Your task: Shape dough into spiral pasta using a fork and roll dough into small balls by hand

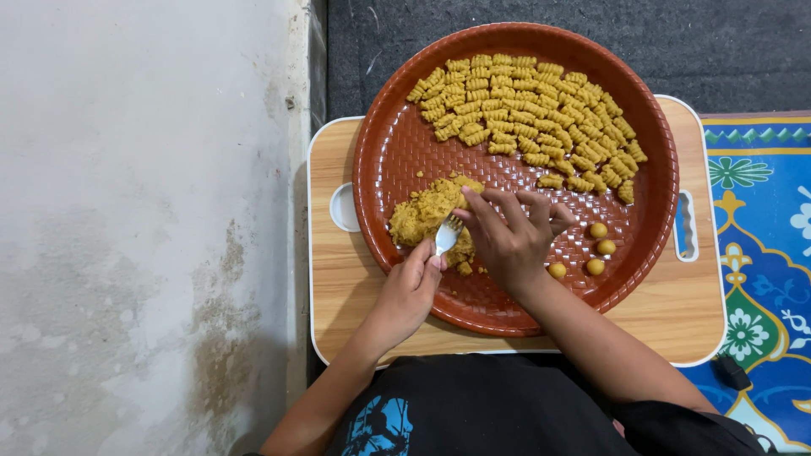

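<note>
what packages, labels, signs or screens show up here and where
No package, sign or screen in view.
Nearest to a label: blue print on the person's black shirt, bottom edge, left of centre; irregular shape, too cropped to make out.

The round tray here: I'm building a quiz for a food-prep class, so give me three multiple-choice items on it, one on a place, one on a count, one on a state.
1. Where does the tray rest?
A. on a wooden board
B. on the patterned mat
C. on the person's lap

2. How many small dough balls lie to the right of the right hand?
A. two
B. four
C. seven

3. What does the left hand hold?
A. nothing
B. a ridged piece
C. a fork

Answers:
1. A, the wooden board shows around the tray's rim.
2. B, four balls lie apart from the rows of ridged pieces.
3. C, the fork points into the dough lump, which the right hand's fingers touch.
</note>
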